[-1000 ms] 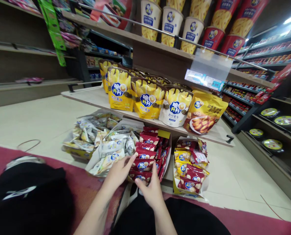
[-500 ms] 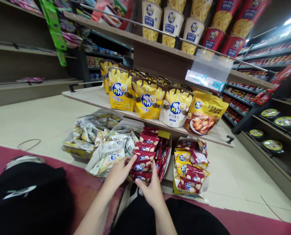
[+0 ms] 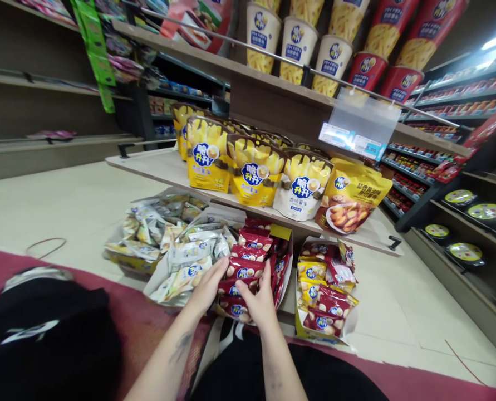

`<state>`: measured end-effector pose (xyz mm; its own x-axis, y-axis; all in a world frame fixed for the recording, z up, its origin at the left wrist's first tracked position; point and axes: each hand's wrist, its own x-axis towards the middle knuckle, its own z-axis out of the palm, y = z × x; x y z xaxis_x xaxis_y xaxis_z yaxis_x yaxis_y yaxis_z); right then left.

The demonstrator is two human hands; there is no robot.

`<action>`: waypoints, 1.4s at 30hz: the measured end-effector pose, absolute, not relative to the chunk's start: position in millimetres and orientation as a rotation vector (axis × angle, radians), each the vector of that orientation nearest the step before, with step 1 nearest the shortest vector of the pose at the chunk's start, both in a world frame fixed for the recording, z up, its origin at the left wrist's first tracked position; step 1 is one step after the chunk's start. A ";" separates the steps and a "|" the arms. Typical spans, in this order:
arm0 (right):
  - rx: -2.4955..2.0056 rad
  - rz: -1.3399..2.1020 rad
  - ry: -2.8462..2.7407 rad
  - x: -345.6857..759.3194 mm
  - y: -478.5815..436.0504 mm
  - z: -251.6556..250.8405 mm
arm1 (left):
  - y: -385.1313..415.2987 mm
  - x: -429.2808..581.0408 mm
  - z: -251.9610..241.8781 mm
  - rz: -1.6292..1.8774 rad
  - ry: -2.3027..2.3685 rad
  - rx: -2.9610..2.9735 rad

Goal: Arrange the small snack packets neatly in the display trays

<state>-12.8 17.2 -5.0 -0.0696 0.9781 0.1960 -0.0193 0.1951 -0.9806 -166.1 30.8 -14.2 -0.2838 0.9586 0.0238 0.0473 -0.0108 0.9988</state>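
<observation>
- Pale floor point(image 3: 80, 195) beneath
- Red packets point(image 3: 244, 271) between left hand point(image 3: 208, 285) and right hand point(image 3: 261, 298), long axes crosswise
- Hands apart, right one overlapping packets; cannot tell if clamped

I counted two hands at lower center, a left hand point(image 3: 209, 287) and a right hand point(image 3: 259, 299). At least three open boxes point(image 3: 133, 264) sat there, their packets point(image 3: 244, 272) too heaped for me to number. Mid-frame, the front row had four pouches point(image 3: 301, 186): two yellow, one white, one yellow-brown. Higher up, I made out five cups point(image 3: 333, 62) in the lower row, three white, two red, plus two price cards point(image 3: 368, 146).
</observation>
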 end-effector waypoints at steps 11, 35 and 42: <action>-1.125 1.016 -1.412 1.4 4.0 -9.6 | 22.4 -178.9 -12.6 1.253 1.380 1.160; -1.699 0.414 -1.773 8.9 3.5 2.7 | 32.5 -172.5 -39.7 1.497 1.437 1.185; -1.688 0.446 -1.808 10.5 2.3 3.4 | 30.9 -177.6 -43.9 1.303 1.473 1.412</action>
<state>10.5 2.3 3.4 0.0066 0.9784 0.2068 0.7698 0.1270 -0.6255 -177.6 30.9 -43.9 -0.1559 0.9766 0.1481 0.2665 -0.1028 0.9584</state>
